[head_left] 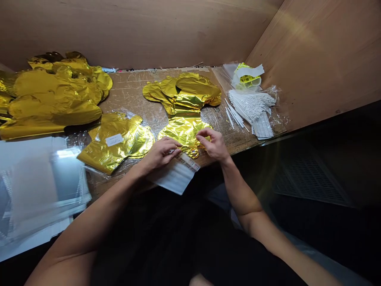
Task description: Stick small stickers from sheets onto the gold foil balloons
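while your left hand [160,154] closes on a white printed card [176,174] by a gold foil balloon [184,131] on the wooden bench [127,95], your right hand [213,143] pinches its foil; another balloon [116,141] lies bagged, a gold heap [53,95] loose.

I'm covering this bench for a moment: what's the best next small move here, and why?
Probably smooth the gold foil balloon flat, since its end by the right hand looks crumpled, and the left hand is already at the white printed sheet lying against it.
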The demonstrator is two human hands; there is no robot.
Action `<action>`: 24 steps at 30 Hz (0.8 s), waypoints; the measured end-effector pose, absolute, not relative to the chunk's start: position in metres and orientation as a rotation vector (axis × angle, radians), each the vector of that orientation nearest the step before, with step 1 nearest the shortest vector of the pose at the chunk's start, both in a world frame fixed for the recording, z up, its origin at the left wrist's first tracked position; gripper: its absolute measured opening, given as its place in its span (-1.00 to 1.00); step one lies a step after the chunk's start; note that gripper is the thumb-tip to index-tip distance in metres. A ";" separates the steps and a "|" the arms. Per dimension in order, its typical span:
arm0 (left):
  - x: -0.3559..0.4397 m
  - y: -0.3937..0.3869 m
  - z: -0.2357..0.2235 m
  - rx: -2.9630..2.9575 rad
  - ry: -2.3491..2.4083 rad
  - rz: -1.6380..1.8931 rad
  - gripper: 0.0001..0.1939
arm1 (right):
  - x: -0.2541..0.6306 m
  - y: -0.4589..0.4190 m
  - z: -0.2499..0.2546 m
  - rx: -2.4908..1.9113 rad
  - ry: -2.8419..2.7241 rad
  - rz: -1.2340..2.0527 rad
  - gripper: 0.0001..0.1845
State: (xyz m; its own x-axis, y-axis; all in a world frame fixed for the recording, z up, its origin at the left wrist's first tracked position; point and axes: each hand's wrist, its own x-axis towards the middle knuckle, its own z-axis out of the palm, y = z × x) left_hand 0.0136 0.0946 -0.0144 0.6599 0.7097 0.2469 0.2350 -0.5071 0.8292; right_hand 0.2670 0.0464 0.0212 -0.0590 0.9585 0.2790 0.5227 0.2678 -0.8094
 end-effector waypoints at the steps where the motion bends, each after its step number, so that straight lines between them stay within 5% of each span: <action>1: 0.013 0.096 -0.017 2.178 0.670 0.724 -0.72 | 0.272 0.054 0.021 -1.403 -1.746 0.726 -0.82; 5: 0.011 0.096 -0.026 2.410 0.659 0.592 -0.70 | 0.274 0.075 0.015 -1.492 -2.072 0.828 -0.85; 10: 0.011 0.095 -0.033 2.451 0.687 0.555 -0.68 | 0.271 0.075 0.015 -1.636 -2.364 0.482 -0.98; 14: 0.012 0.096 -0.032 2.396 0.678 0.577 -0.70 | 0.285 0.073 0.017 -1.701 -2.294 0.233 -0.88; 24: 0.011 0.092 -0.025 2.503 0.639 0.939 -0.83 | 0.297 0.105 0.005 -1.494 -2.140 1.031 -0.65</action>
